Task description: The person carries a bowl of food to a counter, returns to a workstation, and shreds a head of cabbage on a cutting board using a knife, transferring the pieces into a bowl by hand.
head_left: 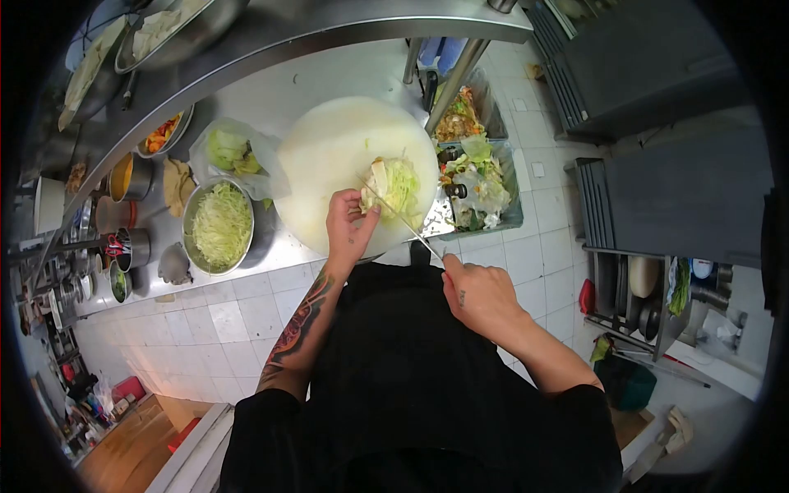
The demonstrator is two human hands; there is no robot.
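Note:
A piece of pale green cabbage (399, 185) lies on a round white cutting board (329, 156). My left hand (349, 226) presses on the cabbage's near left side with curled fingers. My right hand (477, 296) grips the handle of a knife (403, 220) whose thin blade runs up and left across the cabbage. Shredded cabbage sits on the board around the blade.
A steel bowl of shredded cabbage (219, 226) stands left of the board, with a bag of cabbage pieces (234, 152) behind it. Pots and bowls (131, 177) line the counter's left. A grey scrap crate (485, 185) sits right of the board. Racks (657, 197) stand at right.

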